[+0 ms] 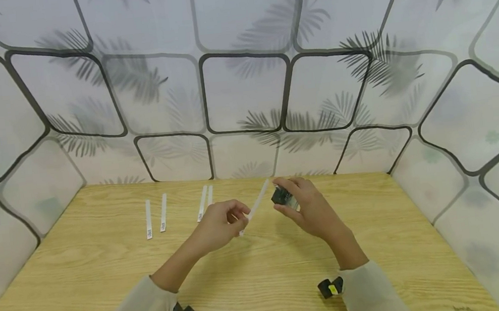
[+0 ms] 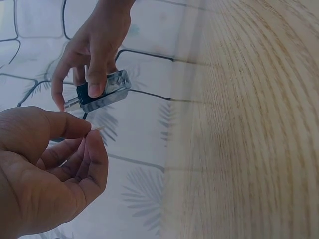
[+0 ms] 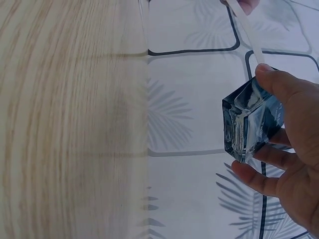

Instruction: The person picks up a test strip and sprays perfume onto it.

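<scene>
My left hand [image 1: 221, 225] pinches a white paper test strip [image 1: 259, 198] between thumb and fingertips. The strip slants up and to the right, above the table. My right hand [image 1: 313, 210] grips a clear glass perfume bottle [image 1: 292, 201] with a dark front. In the left wrist view the bottle [image 2: 117, 90] lies tilted sideways, its silver spray nozzle [image 2: 72, 103] pointing toward the strip side, one fingertip right at the nozzle. The right wrist view shows the thick glass base of the bottle [image 3: 244, 124] and the strip [image 3: 247, 35] beyond it.
Several more white strips lie on the wooden table [image 1: 106, 272]: one strip [image 1: 148, 219] at the far left, another strip [image 1: 163, 212] beside it, and a close pair [image 1: 202, 203] behind my left hand. Patterned cloth walls [image 1: 243, 95] enclose the table's back and sides.
</scene>
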`<state>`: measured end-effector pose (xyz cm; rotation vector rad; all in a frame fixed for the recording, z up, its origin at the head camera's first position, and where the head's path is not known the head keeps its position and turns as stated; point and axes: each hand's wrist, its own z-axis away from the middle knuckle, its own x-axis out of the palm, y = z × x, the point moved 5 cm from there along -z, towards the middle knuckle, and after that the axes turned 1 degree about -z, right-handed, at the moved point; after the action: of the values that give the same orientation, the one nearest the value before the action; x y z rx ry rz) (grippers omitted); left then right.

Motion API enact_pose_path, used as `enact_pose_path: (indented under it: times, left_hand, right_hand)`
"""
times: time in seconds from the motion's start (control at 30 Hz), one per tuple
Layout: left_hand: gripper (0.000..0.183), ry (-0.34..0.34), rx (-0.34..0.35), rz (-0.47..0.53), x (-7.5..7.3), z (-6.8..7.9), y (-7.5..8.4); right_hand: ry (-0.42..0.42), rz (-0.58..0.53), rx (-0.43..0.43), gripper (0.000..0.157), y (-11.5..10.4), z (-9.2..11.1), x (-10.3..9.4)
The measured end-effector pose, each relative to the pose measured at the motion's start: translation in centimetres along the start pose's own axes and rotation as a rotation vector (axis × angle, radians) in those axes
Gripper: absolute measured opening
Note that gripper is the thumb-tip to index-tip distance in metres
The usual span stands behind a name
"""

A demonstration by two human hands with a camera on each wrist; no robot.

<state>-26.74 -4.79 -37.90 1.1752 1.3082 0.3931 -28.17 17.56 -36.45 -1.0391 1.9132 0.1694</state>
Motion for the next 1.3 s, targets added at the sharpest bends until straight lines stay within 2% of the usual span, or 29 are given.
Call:
enact_pose_path:
  times: [0.47,0.97,1.3]
  left_hand:
    - [0.014,0.009,-0.002,0.0,-0.14,-0.02,-0.38]
    - [0.015,0.007,-0.033,0.004,-0.18,0.22,-0.27]
    - [0.014,0.015,-0.02,0.006,-0.3,0.0,-0.69]
  right_hand:
    - [0.035,0.027,-0.003,0.059,-0.37,-0.01,-0.39]
    - [-0.008,-0.006,0.002,0.059,-0.22,0.01,0.02]
    - [0.0,-0.001,-0.008,0.059,-0.13,0.01,0.2]
